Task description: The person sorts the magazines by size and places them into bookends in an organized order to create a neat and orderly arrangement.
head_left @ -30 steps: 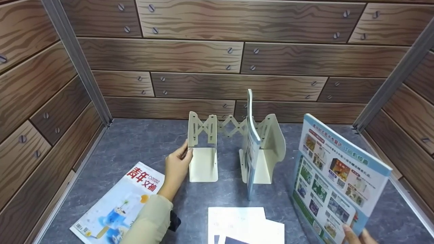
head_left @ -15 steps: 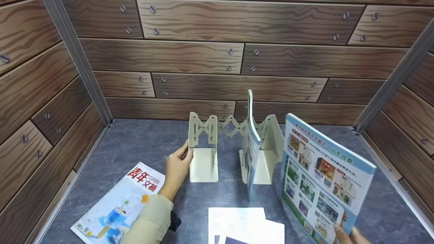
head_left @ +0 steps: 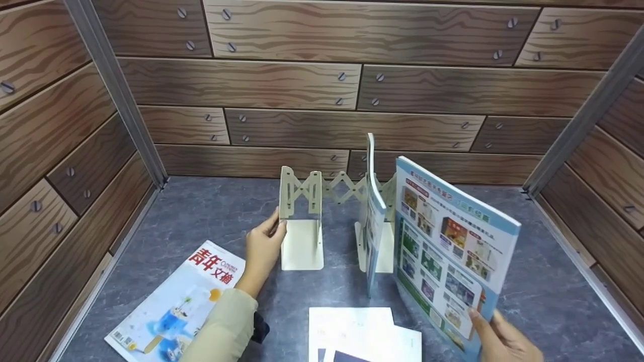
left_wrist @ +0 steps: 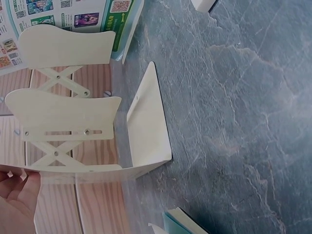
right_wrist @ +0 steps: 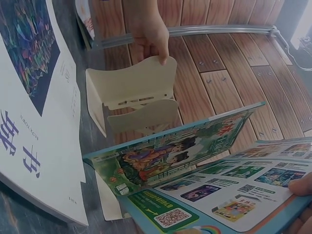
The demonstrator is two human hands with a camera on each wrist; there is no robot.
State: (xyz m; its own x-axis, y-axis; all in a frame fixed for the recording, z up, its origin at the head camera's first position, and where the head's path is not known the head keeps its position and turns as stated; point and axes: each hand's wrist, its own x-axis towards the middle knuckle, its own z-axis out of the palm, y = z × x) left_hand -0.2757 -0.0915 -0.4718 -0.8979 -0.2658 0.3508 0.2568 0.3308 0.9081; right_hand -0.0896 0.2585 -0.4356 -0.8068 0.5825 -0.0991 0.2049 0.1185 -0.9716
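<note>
My left hand (head_left: 264, 246) pinches the upright left end plate of a cream expandable bookend (head_left: 302, 246), which stands on the grey table with its scissor lattice stretched out. A thin magazine (head_left: 375, 216) stands upright in the bookend's right section, its colourful cover showing in the right wrist view. In my right hand (head_left: 503, 339) is a second magazine (head_left: 443, 241) with a blue border and printed pictures and codes, held by its near lower edge. It is tilted, just right of the standing one, and hides the bookend's right end plate in the head view.
At the left lies a magazine (head_left: 171, 306) with a blue picture and red title, partly under my left sleeve (head_left: 221, 327). White-covered books (head_left: 347, 327) lie at the table's front middle. Wood-patterned walls (head_left: 312, 80) enclose the back and sides.
My right hand has carried its magazine leftward, closer to the upright one, and it now covers the bookend's right end plate. The left hand and the bookend have stayed in place.
</note>
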